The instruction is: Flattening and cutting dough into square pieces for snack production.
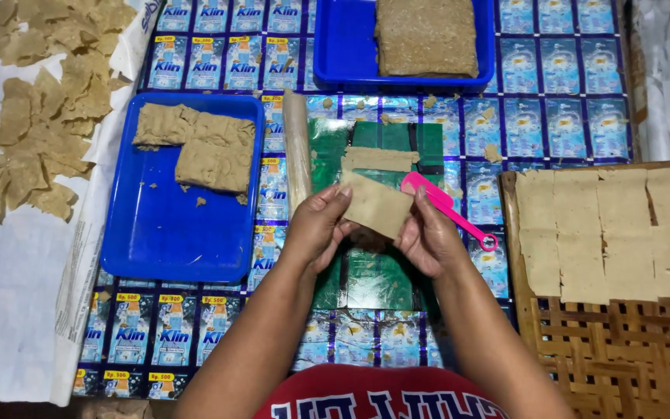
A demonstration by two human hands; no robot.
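Matt dough sheet [376,206] (perhaps grainy); glossy plastic tray [172,233]; woven rack [622,357].

A dough sheet [376,206] is held between the left hand [318,226] and right hand [428,237], above a board [366,271] at centre. A tray [168,225] with dough slabs [195,147] lies left, loose pieces [32,116] farther left. A second tray [343,46] sits far. Cut squares [614,225] cover a woven mat [622,357] at right.

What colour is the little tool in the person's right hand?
Bright pink: the plastic tool sticks out from the right hand, seen clearly in the head view.
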